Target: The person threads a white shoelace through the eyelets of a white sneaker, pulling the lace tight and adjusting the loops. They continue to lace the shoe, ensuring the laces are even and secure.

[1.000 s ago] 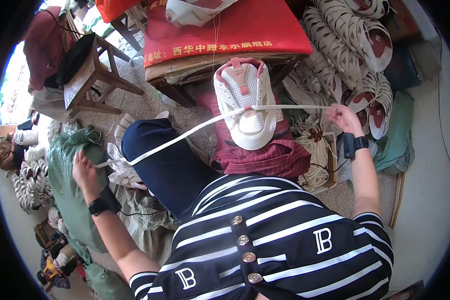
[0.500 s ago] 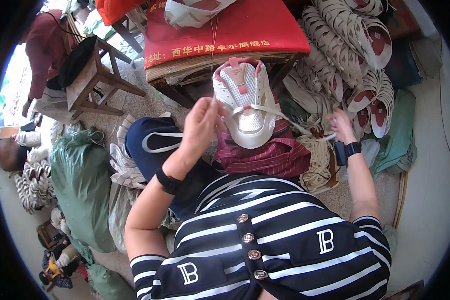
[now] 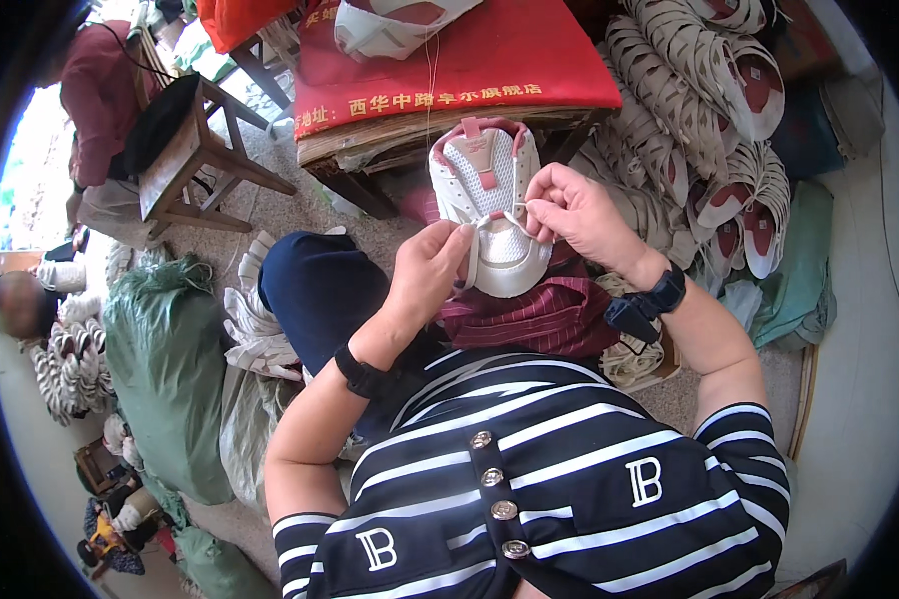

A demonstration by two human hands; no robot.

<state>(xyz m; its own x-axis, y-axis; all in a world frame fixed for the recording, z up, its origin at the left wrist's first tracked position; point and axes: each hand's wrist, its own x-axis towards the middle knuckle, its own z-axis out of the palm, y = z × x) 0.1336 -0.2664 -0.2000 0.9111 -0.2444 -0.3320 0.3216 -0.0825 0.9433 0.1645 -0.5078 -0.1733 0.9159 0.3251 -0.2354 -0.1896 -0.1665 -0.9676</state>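
At frame centre, a white low-cut shoe with a mesh toe, mesh tongue and pink lining (image 3: 511, 256) is resting on a maroon pinstriped cloth (image 3: 539, 321), toe pointing toward the lower edge. The left hand (image 3: 426, 274), at the shoe's left side, is closing thumb and fingers on a flat white fabric lace (image 3: 512, 218). The right hand (image 3: 591, 218), at the shoe's right side, is gripping the same lace between thumb and forefinger, its other fingers curling. The lace is passing across the base of the tongue. A tan tongue patch (image 3: 474, 148) is carrying a small mark, too small to read. At upper centre, a glossy red cover (image 3: 559, 60) is displaying a line of yellow printed characters along its front edge; a white shoe upper (image 3: 402, 28) is lying on it. At lower centre, a black-and-white striped shirt (image 3: 569, 449) is showing a white letter emblem on each chest side. At upper right, strap-cut pale uppers (image 3: 659, 80) are standing stacked in rows.
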